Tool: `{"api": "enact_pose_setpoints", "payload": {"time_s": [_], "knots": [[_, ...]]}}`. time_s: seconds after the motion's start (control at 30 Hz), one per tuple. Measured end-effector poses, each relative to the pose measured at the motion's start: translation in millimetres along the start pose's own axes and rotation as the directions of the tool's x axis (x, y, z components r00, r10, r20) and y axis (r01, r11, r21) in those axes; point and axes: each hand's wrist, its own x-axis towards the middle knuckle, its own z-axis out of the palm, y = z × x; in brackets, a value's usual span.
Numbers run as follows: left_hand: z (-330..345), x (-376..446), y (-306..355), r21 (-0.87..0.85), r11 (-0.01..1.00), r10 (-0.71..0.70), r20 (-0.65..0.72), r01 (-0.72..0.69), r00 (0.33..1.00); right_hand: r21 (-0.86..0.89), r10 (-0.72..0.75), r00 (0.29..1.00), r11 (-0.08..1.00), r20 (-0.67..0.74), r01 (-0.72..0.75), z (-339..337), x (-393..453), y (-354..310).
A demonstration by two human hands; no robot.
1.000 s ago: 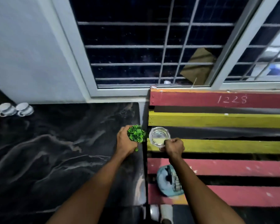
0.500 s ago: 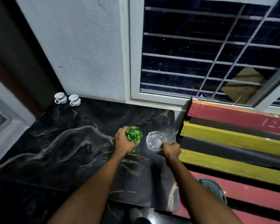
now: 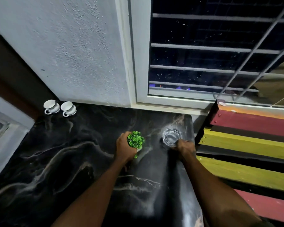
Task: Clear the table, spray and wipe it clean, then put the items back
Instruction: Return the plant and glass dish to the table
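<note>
A black marble table (image 3: 59,161) fills the lower left of the head view. My left hand (image 3: 124,148) is closed around a small green artificial plant (image 3: 135,139), held over the table's middle right. My right hand (image 3: 185,149) grips the near rim of a clear glass ashtray (image 3: 171,136), which is low over or on the table near its right edge; whether it touches the surface is unclear. Two white cups (image 3: 51,106) (image 3: 68,108) stand at the far left corner against the wall.
A slatted bench (image 3: 246,141) painted red and yellow stands right of the table, with a dark gap between them. A grey wall (image 3: 72,54) and a barred window (image 3: 211,54) rise directly behind the table.
Both hands have carried the plant and the glass ashtray leftward from over the bench to over the table, and lower toward its surface. The view has swung left with them.
</note>
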Motion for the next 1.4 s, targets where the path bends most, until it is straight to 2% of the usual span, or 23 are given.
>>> {"api": "enact_pose_setpoints", "payload": {"time_s": [0.17, 0.27, 0.3, 0.4, 0.5, 0.6, 0.7, 0.8, 0.93, 1.0, 1.1, 1.23, 1.3, 1.4], "knots": [[14.8, 34.6, -5.0, 0.005, 1.000, -0.012, 0.060, 0.011, 0.998, -0.019, -0.003, 0.999, 1.000, -0.032, 0.002, 20.2, 40.8, -28.9], [20.2, 46.7, -7.3, 0.014, 1.000, -0.024, 0.075, 0.023, 0.997, 0.014, 0.021, 0.993, 1.000, 0.116, -0.022, 25.3, 48.5, -40.9], [22.1, 51.8, -8.9, 0.019, 1.000, -0.026, 0.082, 0.024, 0.996, 0.015, 0.022, 0.994, 1.000, 0.104, -0.024, 28.0, 51.4, -44.2], [24.3, 63.2, -10.6, 0.010, 1.000, -0.029, 0.093, 0.028, 0.995, -0.048, 0.032, 0.997, 0.998, -0.073, -0.036, 35.6, 58.8, -46.3], [23.6, 73.8, -13.4, -0.005, 1.000, -0.023, 0.114, 0.024, 0.993, -0.052, 0.058, 0.990, 0.997, -0.128, -0.065, 47.1, 65.2, -44.6], [21.4, 84.0, -18.9, 0.019, 1.000, 0.005, 0.144, -0.008, 0.990, 0.026, 0.092, 0.975, 0.996, -0.200, -0.089, 55.3, 84.6, -29.8], [18.7, 95.4, -27.1, -0.030, 0.999, 0.033, 0.162, -0.029, 0.986, 0.020, 0.055, 0.972, 0.998, -0.229, -0.052, 59.8, 105.0, -7.6], [5.8, 106.7, -37.5, -0.052, 0.997, 0.064, 0.198, -0.055, 0.978, 0.005, 0.012, 0.955, 1.000, -0.295, -0.011, 60.4, 31.7, -38.3], [-13.4, 122.5, -49.6, -0.064, 0.997, 0.062, 0.238, -0.048, 0.969, -0.119, -0.087, 0.929, 0.992, -0.360, 0.047, 77.5, -25.7, -49.2], [-27.2, 134.7, -59.4, -0.046, 0.997, 0.066, 0.260, -0.056, 0.963, -0.181, -0.176, 0.942, 0.975, -0.285, 0.127, 99.9, -50.9, -49.1], [-43.5, 152.1, -68.8, -0.019, 0.996, 0.087, 0.288, -0.085, 0.954, -0.239, -0.259, 0.964, 0.941, -0.058, 0.238, 145.5, -77.8, -47.2], [-57.9, 175.6, -74.2, -0.035, 0.988, 0.156, 0.291, -0.152, 0.944, -0.262, -0.345, 0.913, 0.881, 0.216, 0.395, 212.1, -106.5, -57.3], [-60.2, 184.2, -76.5, -0.041, 0.985, 0.175, 0.311, -0.170, 0.934, -0.229, -0.358, 0.892, 0.876, 0.277, 0.424, 235.8, -113.1, -63.8], [-59.0, 192.9, -80.2, -0.089, 0.983, 0.180, 0.325, -0.160, 0.928, -0.204, -0.373, 0.888, 0.879, 0.270, 0.431, 255.4, -120.7, -77.6]]}}
